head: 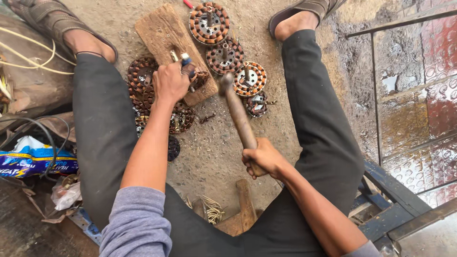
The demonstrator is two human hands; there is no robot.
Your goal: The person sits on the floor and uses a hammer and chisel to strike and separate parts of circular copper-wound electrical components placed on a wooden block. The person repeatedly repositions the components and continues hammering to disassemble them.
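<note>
My left hand (170,82) grips a chisel (183,61) with a blue band, set upright on a worn wooden block (164,33). My right hand (263,159) holds the wooden handle of a hammer (236,112), whose metal head is raised just right of the chisel. Around the block lie several round motor stators wound with copper wire: one at the top (209,22), one below it (224,55), one further right (249,78), and a stack under my left wrist (140,78). A small stator (257,104) lies beneath the hammer shaft.
I sit on dusty ground with legs spread in dark trousers (323,123) and sandals. A blue and white packet (33,162) and black cables lie at left. A second wooden tool handle (245,202) lies between my legs. Embossed metal sheets (419,109) stand at right.
</note>
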